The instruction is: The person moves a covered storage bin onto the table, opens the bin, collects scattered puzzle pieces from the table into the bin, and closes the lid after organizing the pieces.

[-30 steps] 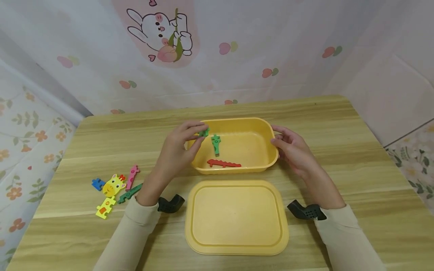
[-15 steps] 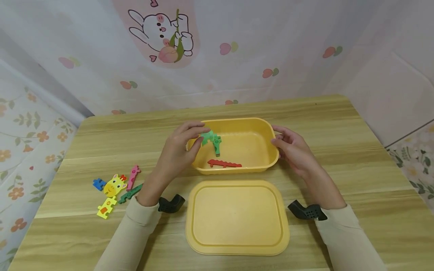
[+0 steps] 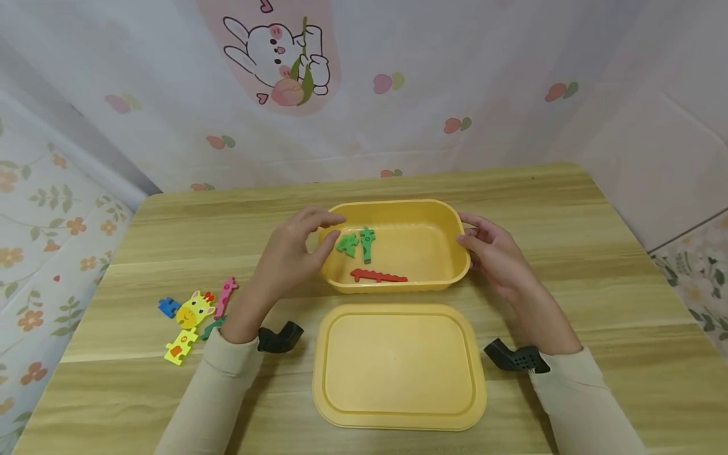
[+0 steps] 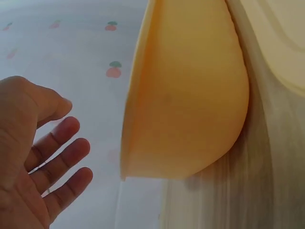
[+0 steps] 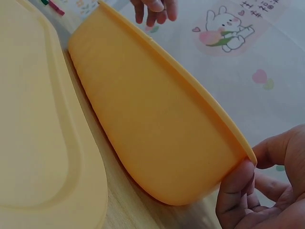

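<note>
A yellow plastic box (image 3: 421, 253) stands on the table, holding two green puzzle pieces, one short (image 3: 348, 245) and one long (image 3: 367, 245), plus a red wavy-edged piece (image 3: 378, 276) near its front wall. My left hand (image 3: 292, 253) hovers at the box's left end, thumb and fingers apart with nothing between them. In the left wrist view that hand (image 4: 43, 148) is clear of the box wall (image 4: 190, 95). At the opposite end my right hand (image 3: 500, 256) pinches the rim between thumb and fingers, as the right wrist view confirms with the hand (image 5: 271, 181) at the rim.
A flat yellow lid (image 3: 398, 366) lies in front of the box. Left of my left forearm are a giraffe-head piece (image 3: 194, 311) and blue (image 3: 169, 308), yellow (image 3: 181, 346), pink (image 3: 225, 296) and dark green (image 3: 212, 328) pieces, the last partly covered. A printed curtain (image 3: 483, 82) hangs behind.
My left hand has let go of the short green puzzle piece, which dropped into the box beside the long one. That hand has shifted slightly left; the right hand keeps its hold on the rim.
</note>
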`<state>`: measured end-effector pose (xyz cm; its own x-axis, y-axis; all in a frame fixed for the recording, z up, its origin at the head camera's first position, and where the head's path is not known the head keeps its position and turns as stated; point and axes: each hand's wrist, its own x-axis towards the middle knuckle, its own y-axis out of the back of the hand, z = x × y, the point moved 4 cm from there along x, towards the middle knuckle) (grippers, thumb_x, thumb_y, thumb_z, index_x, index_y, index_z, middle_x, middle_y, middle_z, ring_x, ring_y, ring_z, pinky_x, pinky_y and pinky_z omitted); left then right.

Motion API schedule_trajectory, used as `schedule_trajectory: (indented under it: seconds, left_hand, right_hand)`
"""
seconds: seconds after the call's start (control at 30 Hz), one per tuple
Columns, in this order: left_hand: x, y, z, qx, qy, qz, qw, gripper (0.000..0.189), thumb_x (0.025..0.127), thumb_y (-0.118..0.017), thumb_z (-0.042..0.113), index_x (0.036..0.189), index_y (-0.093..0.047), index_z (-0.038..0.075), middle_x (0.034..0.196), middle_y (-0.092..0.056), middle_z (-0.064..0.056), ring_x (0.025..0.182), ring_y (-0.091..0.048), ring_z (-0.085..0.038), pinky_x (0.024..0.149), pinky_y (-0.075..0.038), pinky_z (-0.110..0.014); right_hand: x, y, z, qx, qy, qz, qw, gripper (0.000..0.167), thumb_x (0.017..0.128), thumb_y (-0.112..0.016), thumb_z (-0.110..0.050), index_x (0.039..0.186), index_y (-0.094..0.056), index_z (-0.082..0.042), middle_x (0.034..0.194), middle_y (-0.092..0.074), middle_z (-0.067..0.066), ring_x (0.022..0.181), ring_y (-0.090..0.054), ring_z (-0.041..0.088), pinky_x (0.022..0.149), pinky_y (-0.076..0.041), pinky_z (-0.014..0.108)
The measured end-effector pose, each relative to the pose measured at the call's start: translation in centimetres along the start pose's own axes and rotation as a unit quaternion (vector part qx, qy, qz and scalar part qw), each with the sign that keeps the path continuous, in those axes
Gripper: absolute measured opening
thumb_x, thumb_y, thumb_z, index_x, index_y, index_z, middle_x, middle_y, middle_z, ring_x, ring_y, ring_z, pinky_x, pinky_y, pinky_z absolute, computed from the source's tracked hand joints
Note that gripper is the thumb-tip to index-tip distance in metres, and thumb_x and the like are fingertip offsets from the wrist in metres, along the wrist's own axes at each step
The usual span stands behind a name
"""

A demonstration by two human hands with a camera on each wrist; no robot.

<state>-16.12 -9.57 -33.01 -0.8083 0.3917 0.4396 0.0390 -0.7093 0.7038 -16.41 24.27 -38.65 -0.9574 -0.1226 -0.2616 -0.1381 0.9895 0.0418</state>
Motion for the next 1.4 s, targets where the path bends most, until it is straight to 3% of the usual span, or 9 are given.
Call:
schedule_trajectory:
  seconds: [0.5, 0.77, 1.03, 1.4]
  left_hand:
    - [-0.7, 1.0, -1.0, 0.004, 0.052, -0.077, 0.9957, 0.033, 0.1, -0.073, 0.025, 0.131, -0.073, 0.013, 0.13, -0.072, -0.008, 0.117, -0.069, -0.031, 0.103, -0.056, -0.052]
    - [-2.7, 2.1, -2.5, 0.019, 0.084, -0.059, 0.9945, 0.034, 0.099, -0.074, 0.021, 0.132, -0.073, 0.011, 0.129, -0.073, -0.011, 0.11, -0.069, -0.032, 0.098, -0.057, -0.051]
    - [-5.1, 3.1, -3.8, 0.055, 0.119, -0.056, 0.9897, 0.034, 0.103, -0.07, 0.024, 0.134, -0.07, 0.013, 0.132, -0.071, -0.012, 0.114, -0.068, -0.032, 0.095, -0.056, -0.055]
    - [-7.9, 4.4, -5.3, 0.085, 0.146, -0.03, 0.9852, 0.032, 0.102, -0.068, 0.012, 0.133, -0.071, 0.006, 0.131, -0.068, -0.016, 0.116, -0.064, -0.036, 0.095, -0.054, -0.056]
  right_hand:
    - [-0.2, 0.7, 0.2, 0.03, 0.0, 0.007, 0.9995, 0.061, 0.107, -0.06, -0.013, 0.164, -0.036, -0.007, 0.108, -0.056, -0.005, 0.083, -0.059, 0.005, 0.069, -0.054, 0.018]
    - [0.1, 0.2, 0.8, 0.03, -0.002, 0.001, 0.9995, 0.06, 0.107, -0.06, -0.013, 0.162, -0.038, -0.007, 0.108, -0.057, -0.004, 0.083, -0.06, 0.005, 0.069, -0.055, 0.018]
    - [0.0, 0.1, 0.9, 0.029, -0.001, 0.002, 0.9996, 0.06, 0.108, -0.058, -0.012, 0.163, -0.037, -0.006, 0.105, -0.055, -0.006, 0.079, -0.057, 0.004, 0.066, -0.052, 0.018]
    - [0.2, 0.0, 0.5, 0.034, -0.009, 0.0, 0.9994, 0.063, 0.108, -0.06, -0.014, 0.165, -0.035, -0.01, 0.107, -0.055, -0.006, 0.085, -0.057, 0.005, 0.07, -0.053, 0.018]
